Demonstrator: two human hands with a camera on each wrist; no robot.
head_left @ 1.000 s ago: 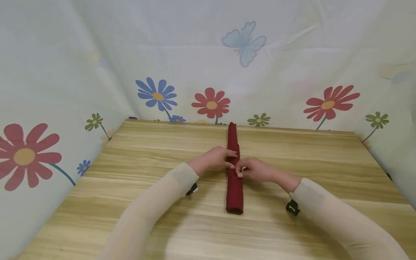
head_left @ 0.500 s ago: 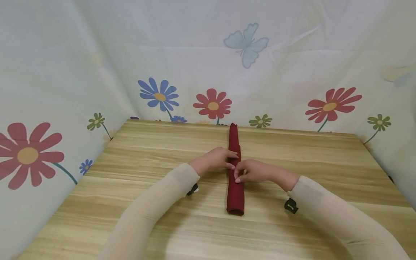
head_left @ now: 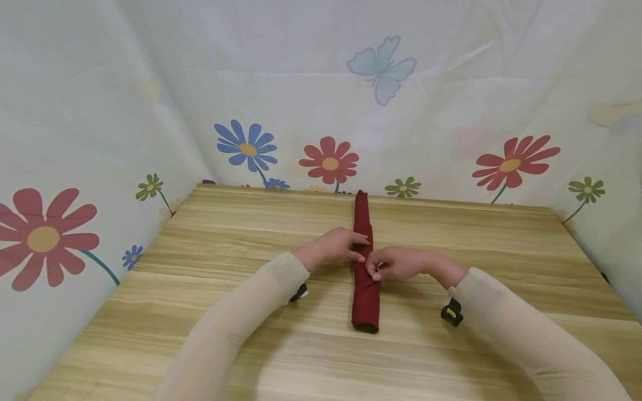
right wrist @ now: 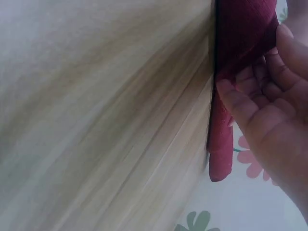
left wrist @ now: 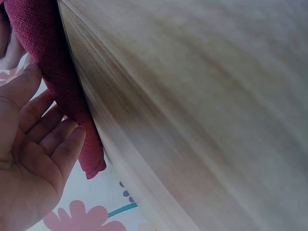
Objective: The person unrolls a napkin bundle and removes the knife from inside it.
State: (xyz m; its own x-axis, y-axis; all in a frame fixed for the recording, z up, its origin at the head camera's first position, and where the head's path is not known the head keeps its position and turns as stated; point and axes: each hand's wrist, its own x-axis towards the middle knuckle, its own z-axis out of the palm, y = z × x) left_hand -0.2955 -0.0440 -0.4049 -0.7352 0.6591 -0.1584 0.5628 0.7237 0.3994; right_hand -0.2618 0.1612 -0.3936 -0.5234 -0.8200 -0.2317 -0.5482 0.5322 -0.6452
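Observation:
A dark red cloth (head_left: 366, 309), rolled into a long tube, lies lengthwise on the wooden table, its near end showing a round opening. My left hand (head_left: 331, 245) rests on its middle from the left, thumb and fingers loosely spread; in the left wrist view the fingers (left wrist: 67, 149) lie against the roll without closing round it. Just nearer to me, my right hand (head_left: 401, 263) pinches the cloth's right side between thumb and fingers. The right wrist view shows a flap of red cloth (right wrist: 245, 38) drawn out toward that hand.
The wood-grain table top (head_left: 241, 223) extends on both sides of the roll. A white curtain (head_left: 281, 50) printed with flowers and a butterfly stands behind the table and along its sides. Small black devices (head_left: 452, 313) are strapped at both wrists.
My right hand has shifted slightly to the right, and a slanting crease now shows in the cloth below its fingers. The left hand stays on the roll.

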